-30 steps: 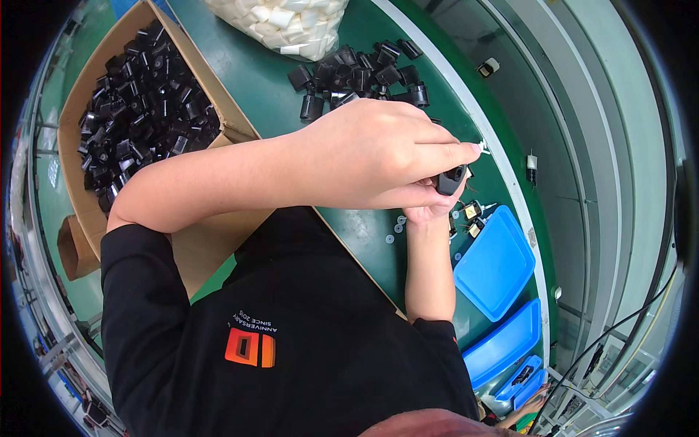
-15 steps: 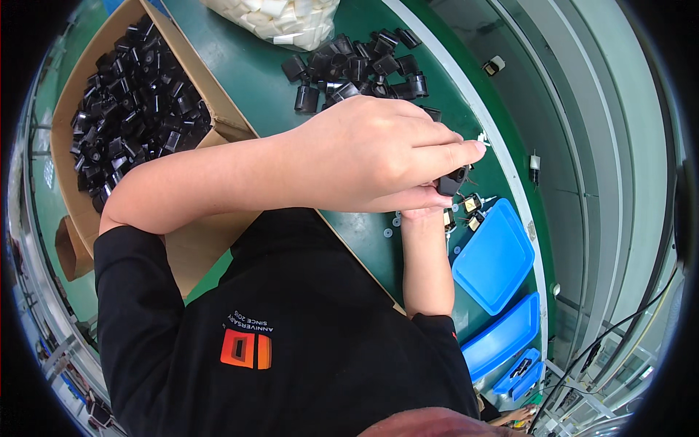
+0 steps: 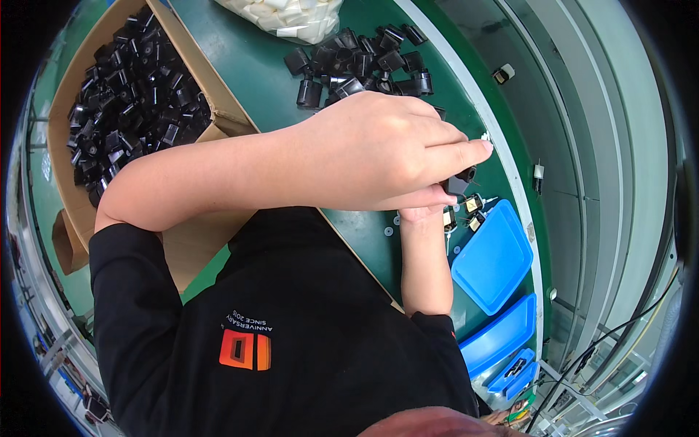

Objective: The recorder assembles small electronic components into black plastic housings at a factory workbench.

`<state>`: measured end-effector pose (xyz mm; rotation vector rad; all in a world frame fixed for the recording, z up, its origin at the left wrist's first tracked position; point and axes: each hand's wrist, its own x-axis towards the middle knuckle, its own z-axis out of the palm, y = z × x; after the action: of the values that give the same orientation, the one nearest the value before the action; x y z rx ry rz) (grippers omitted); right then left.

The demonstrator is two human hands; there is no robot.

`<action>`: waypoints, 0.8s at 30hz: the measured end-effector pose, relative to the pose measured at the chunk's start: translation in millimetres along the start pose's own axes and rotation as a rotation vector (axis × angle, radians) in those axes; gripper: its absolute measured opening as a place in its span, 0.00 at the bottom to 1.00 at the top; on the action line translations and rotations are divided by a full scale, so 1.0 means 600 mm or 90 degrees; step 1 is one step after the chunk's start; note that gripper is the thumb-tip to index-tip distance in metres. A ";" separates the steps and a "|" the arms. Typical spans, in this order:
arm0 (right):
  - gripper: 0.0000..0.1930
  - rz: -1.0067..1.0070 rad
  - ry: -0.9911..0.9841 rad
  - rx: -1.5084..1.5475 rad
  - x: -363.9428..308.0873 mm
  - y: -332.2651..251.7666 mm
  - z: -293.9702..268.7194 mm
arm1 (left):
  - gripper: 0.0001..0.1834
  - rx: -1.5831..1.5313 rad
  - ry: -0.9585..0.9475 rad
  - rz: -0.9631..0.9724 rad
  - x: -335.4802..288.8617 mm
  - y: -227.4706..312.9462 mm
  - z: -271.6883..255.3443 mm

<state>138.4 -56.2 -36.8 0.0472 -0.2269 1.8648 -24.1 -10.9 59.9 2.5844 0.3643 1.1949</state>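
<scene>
My left hand (image 3: 397,149) reaches across from the left with its back up. Its thumb and fingers close around a black plastic housing (image 3: 457,186), of which only a small part shows. A small white tip (image 3: 486,137) sticks out by the fingertips. Beneath it lies my right hand (image 3: 421,213), mostly covered; the wrist and the base of the palm show, while its fingers are hidden. Close to both hands, small parts with yellowish blocks and black frames (image 3: 473,203) rest on the green table (image 3: 357,226).
To the left stands a cardboard box (image 3: 200,65) full of black plastic housings. More loose housings (image 3: 362,67) lie beyond my hands, below a clear bag of white parts (image 3: 287,16). Blue trays (image 3: 495,255) line the table's right side. Small translucent washers (image 3: 388,231) lie near my right wrist.
My left hand and the black housing appear slightly farther right, with the grip kept. The view has shifted a little; the parts on the table look otherwise the same.
</scene>
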 end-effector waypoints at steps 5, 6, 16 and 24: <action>0.22 -0.004 -0.012 0.017 0.002 0.001 0.000 | 0.32 -0.011 -0.002 0.002 -0.002 -0.004 0.003; 0.22 -0.005 -0.014 0.020 0.002 0.001 0.000 | 0.32 -0.012 -0.002 0.006 -0.002 -0.004 0.004; 0.21 -0.016 -0.003 0.031 -0.002 0.004 0.002 | 0.33 -0.007 0.028 0.025 -0.002 -0.005 0.007; 0.21 -0.049 0.077 0.019 -0.004 0.009 0.016 | 0.30 -0.008 0.034 0.034 -0.003 -0.013 0.010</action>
<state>133.0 -61.8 -28.6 -0.0360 -0.1113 1.7879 -21.5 -5.3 52.4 2.5713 0.2990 1.2819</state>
